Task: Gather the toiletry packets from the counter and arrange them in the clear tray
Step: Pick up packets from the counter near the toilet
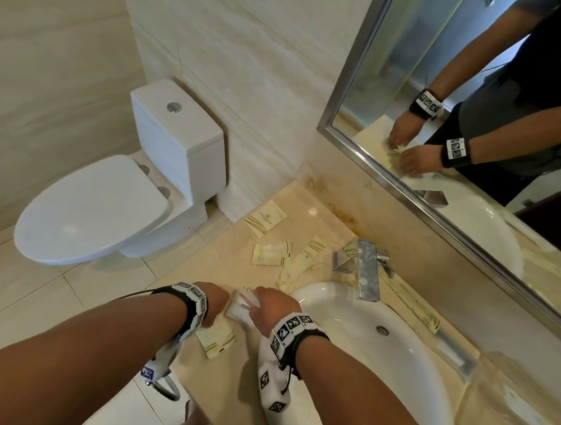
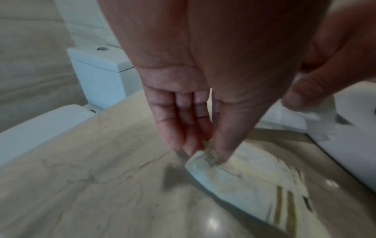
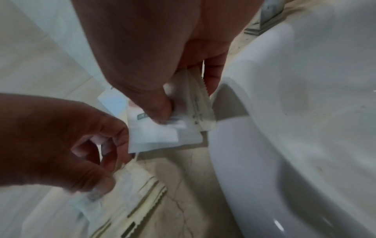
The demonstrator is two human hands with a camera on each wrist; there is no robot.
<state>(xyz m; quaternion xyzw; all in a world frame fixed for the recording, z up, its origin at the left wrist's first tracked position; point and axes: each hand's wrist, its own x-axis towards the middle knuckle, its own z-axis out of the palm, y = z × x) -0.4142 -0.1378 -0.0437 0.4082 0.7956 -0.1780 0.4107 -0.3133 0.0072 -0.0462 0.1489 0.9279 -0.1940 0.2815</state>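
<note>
My left hand [image 1: 216,307] pinches the corner of a cream packet with gold stripes [image 1: 217,339] that lies on the marble counter [image 1: 233,391]. In the left wrist view, thumb and fingers [image 2: 205,153] lift that packet's corner [image 2: 244,177]. Beside the sink, my right hand [image 1: 262,305] grips a small stack of packets [image 1: 241,307], white on top; the thumb clamps the stack [image 3: 162,133] in the right wrist view. Several more cream packets [image 1: 271,253] lie farther back on the counter. What looks like a clear tray [image 1: 458,357] stands to the right of the sink.
The white sink [image 1: 313,287] bulges over the counter right of my hands, with a chrome faucet [image 1: 368,271] behind it. A toilet [image 1: 107,207] stands to the left, below the counter's edge. A mirror [image 1: 479,110] covers the back wall.
</note>
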